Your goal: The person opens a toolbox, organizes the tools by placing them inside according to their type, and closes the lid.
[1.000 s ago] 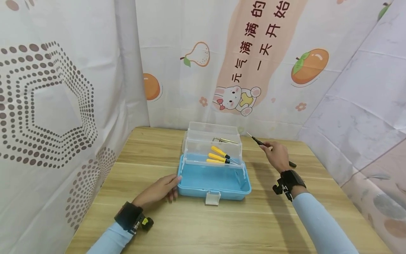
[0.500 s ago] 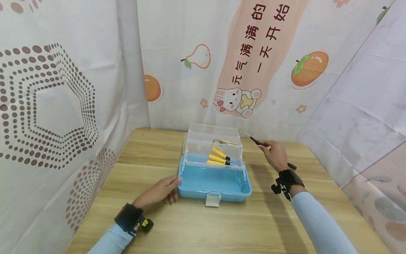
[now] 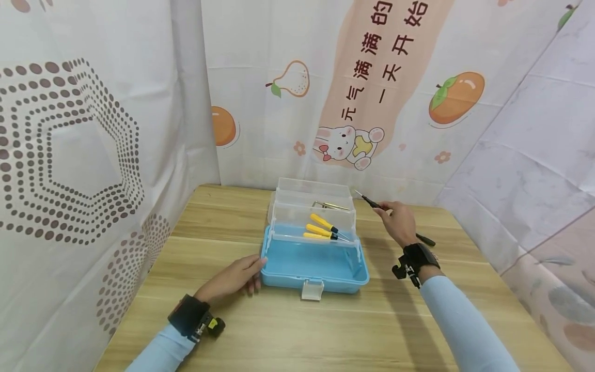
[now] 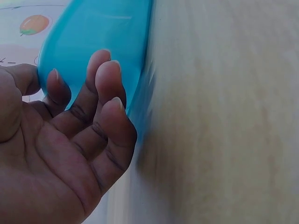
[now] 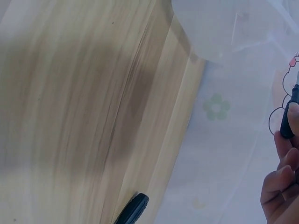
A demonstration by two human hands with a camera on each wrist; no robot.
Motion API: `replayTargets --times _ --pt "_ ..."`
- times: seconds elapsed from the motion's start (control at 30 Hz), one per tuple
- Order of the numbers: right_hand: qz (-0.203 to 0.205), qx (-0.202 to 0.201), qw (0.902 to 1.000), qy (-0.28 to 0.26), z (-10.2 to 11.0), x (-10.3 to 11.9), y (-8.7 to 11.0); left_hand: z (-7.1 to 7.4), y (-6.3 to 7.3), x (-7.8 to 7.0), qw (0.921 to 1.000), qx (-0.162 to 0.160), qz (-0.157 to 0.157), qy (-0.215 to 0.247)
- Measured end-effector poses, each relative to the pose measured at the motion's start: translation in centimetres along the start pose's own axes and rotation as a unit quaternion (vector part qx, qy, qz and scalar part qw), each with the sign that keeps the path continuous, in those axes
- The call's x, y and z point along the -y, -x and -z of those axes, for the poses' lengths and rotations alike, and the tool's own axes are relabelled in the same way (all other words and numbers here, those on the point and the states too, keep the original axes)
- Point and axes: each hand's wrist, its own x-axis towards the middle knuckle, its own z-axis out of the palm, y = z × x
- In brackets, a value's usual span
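Head view: the left hand holds the blue toolbox by its left rim, box unmoved, the back of the table close behind its clear trays. Here comes the right hand, pinching a black-handled screwdriver, tip edged left and nearer those trays; open room lies between toolbox and a second black handle at far right.

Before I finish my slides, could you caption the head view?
Left hand touches an open blue toolbox; right hand holds a screwdriver.
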Motion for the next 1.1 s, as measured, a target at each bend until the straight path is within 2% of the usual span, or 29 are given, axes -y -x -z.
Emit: replayTargets --times 0.83,1.1 --pt "0.002 0.003 0.9999 -0.011 -1.8 2.1 -1.3 -0.1 0.1 0.0 0.9999 0.002 0.003 0.012" --pt "0.037 -0.007 0.9992 -0.016 -2.4 2.6 -1.8 -0.2 0.1 0.0 0.9998 0.001 -0.006 0.020"
